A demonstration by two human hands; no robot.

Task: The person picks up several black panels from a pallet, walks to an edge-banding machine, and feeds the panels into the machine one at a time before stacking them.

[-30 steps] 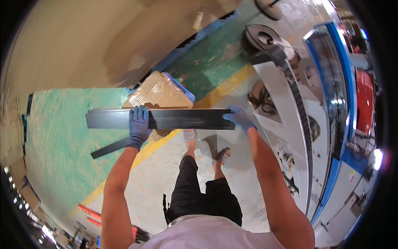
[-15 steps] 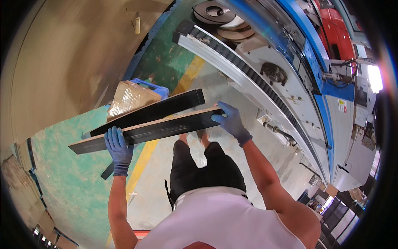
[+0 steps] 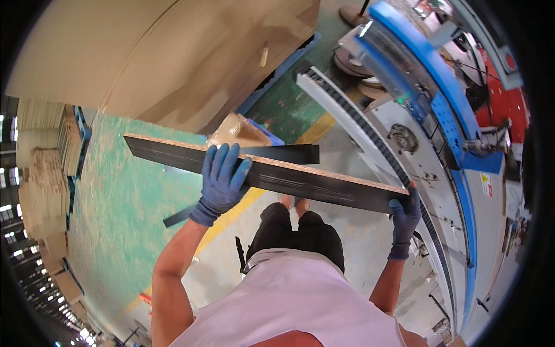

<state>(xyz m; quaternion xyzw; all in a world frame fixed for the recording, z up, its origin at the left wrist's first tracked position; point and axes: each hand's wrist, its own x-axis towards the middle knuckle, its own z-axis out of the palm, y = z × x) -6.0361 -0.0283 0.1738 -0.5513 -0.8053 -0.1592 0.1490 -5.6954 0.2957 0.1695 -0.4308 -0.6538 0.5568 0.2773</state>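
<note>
A long chipboard strip (image 3: pixel 312 184) with a black face and a raw, speckled edge is held across in front of me, its right end lower than its left. My left hand (image 3: pixel 222 182), in a blue-grey glove, has its fingers over the upper edge left of the middle. At the right end my gloved right hand (image 3: pixel 406 220) grips the board, thumb on the black face. Behind and below it lies another black board (image 3: pixel 289 154), partly hidden by the held one. A dark strip end (image 3: pixel 178 216) shows lower left of my left hand.
To the right stands a long machine with a belt rail (image 3: pixel 364 127) and a blue frame (image 3: pixel 457 168). Beyond the boards are a wrapped package (image 3: pixel 234 130) and a large brown cardboard-like stack (image 3: pixel 173 63). Stacked panels (image 3: pixel 46 185) line the far left.
Both hands have carried the board rightward, toward the machine. It tilted up to the right before and now slopes down to the right. My view has turned as well.
</note>
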